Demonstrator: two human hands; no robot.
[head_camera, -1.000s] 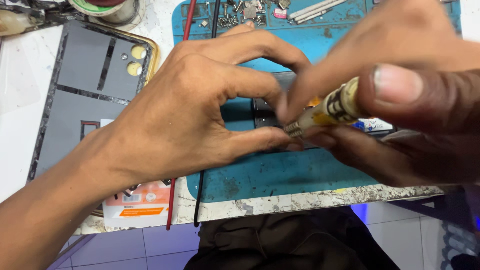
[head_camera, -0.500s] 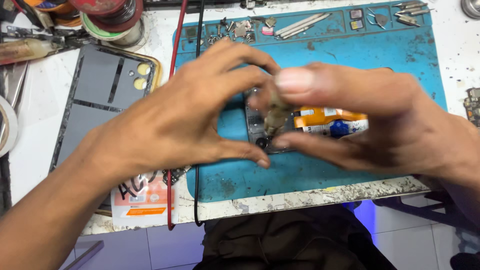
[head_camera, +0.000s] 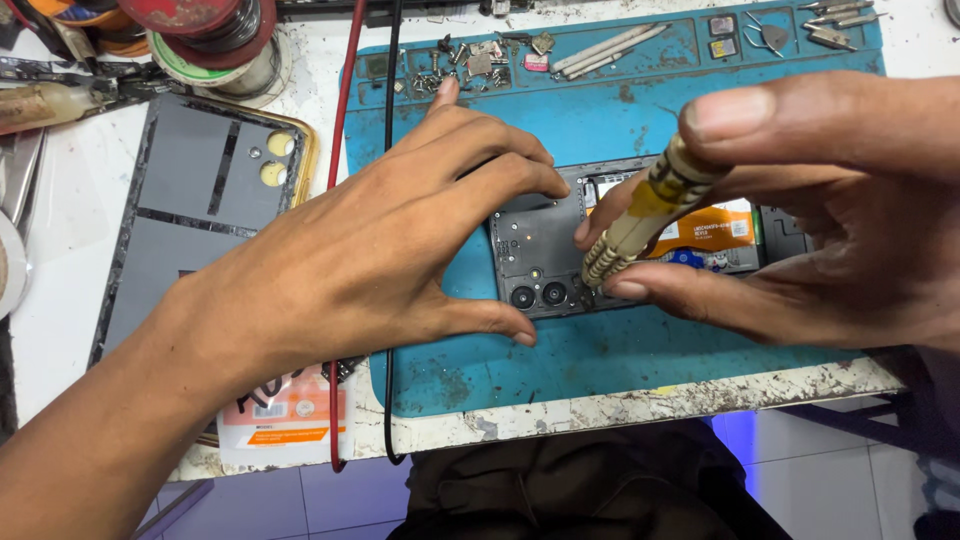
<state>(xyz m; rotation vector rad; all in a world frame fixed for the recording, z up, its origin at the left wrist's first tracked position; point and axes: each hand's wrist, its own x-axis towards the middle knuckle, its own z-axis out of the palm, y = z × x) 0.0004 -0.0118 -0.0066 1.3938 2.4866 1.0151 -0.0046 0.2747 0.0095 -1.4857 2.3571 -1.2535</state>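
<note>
Yellow-handled screwdriver (head_camera: 640, 215) pinched in right hand (head_camera: 830, 200), tip apparently on the opened phone (head_camera: 560, 250); left hand (head_camera: 370, 250) spread, fingertips bracing phone's edges on blue mat (head_camera: 620, 110).

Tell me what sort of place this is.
Most likely a phone repair bench: an opened phone lies on a blue work mat, loose screws sit in the mat's tray, and the right hand holds a small screwdriver over it.

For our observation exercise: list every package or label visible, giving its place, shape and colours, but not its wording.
Orange label: rectangular, inside the opened phone, beside the screwdriver.
White and orange packet: flat, at the bench's front edge, under the left hand.
</note>
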